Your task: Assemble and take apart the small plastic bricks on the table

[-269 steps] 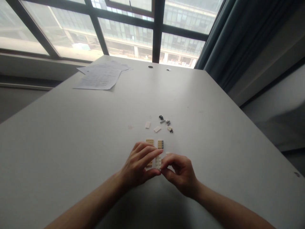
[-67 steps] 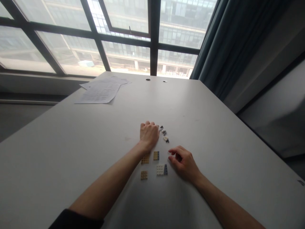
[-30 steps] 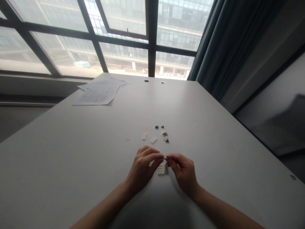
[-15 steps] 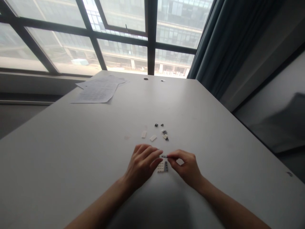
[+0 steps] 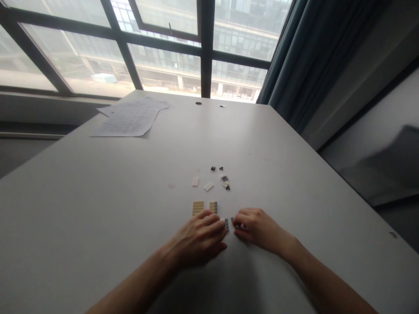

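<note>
On the white table (image 5: 131, 183), my left hand (image 5: 201, 237) lies over a small studded assembly, whose grey strip (image 5: 226, 225) shows past its fingertips. Its fingers are bent, and the part under them is mostly hidden. Just right of that strip, my right hand (image 5: 253, 226) has its fingers curled around a small grey piece (image 5: 232, 220), partly covered. Beyond my left hand are a tan studded plate (image 5: 198, 207) and a narrower tan plate with a grey edge (image 5: 213, 206).
Two white flat tiles (image 5: 195, 181) (image 5: 208, 186) lie farther out. Several small white, grey and black pieces (image 5: 225, 185) sit beside them, with black ones (image 5: 213, 168) behind. Printed papers (image 5: 131, 120) rest at the far left, near the window.
My left hand has lowered onto the studded assembly, uncovering the tan plates behind it. My right hand has moved slightly right and down to the table with its small grey piece. The view has shifted slightly.
</note>
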Tool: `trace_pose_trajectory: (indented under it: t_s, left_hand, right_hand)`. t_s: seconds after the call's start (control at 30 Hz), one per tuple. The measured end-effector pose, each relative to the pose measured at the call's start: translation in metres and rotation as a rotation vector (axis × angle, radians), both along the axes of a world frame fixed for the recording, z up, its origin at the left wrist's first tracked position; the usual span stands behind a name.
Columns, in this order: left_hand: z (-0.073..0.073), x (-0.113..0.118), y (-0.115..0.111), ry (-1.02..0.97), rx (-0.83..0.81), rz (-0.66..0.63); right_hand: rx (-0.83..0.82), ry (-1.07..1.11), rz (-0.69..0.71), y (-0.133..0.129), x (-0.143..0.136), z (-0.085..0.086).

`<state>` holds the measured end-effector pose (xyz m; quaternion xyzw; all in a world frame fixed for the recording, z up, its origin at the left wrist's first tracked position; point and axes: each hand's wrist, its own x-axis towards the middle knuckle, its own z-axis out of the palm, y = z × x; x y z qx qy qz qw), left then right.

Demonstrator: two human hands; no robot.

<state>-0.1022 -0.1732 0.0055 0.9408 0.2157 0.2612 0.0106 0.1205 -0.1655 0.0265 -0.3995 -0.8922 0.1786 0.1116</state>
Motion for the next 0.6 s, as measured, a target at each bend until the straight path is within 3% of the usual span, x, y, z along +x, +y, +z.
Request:
trace_pose_trajectory:
  t_s: [0.17, 0.33, 0.6]
  left_hand:
    - [0.0, 0.0, 0.0, 0.006, -0.041, -0.012]
    - [-0.003, 0.0, 0.0, 0.043, -0.071, -0.004]
    - [-0.006, 0.0, 0.001, 0.07, -0.067, 0.005]
  right_hand:
    - [-0.069, 0.079, -0.116, 0.005, 0.007, -0.002]
    - [-0.111, 0.052, -0.099, 0.006, 0.006, -0.006]
    - [-0.039, 0.062, -0.094, 0.005, -0.002, -0.013]
